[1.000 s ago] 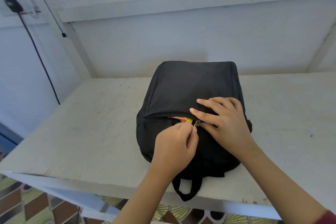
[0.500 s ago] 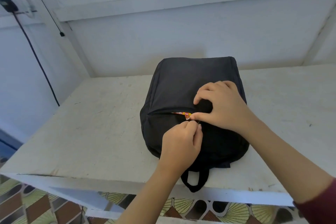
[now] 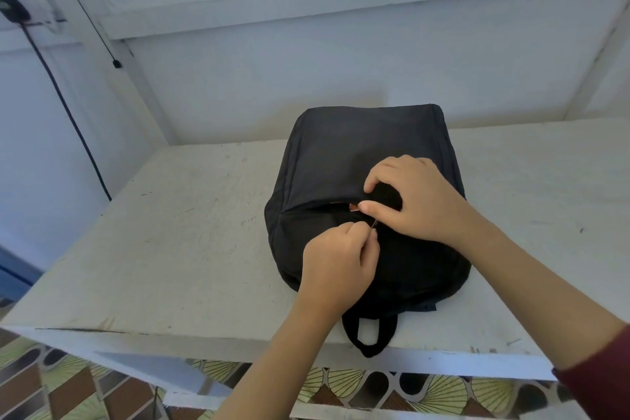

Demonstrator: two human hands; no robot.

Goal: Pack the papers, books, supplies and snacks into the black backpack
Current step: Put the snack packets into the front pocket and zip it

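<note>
Zipper gap narrower; left hand (image 3: 341,262) pinches pull, right hand (image 3: 414,199) presses backpack (image 3: 358,147).

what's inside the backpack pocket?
Through the part-open zip of the black backpack only a sliver of colourful wrapper shows; the rest is covered by fabric and the right hand.

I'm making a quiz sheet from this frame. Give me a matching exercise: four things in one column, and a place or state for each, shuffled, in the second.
Things:
1. left hand
2. right hand
3. carry loop
4. black backpack

Places or states:
A. hangs over the table's near edge
B. lies flat on the white table
C. pinches the metal zipper pull
D. presses the fabric beside the pocket opening

Pairs: 1-C, 2-D, 3-A, 4-B
</note>
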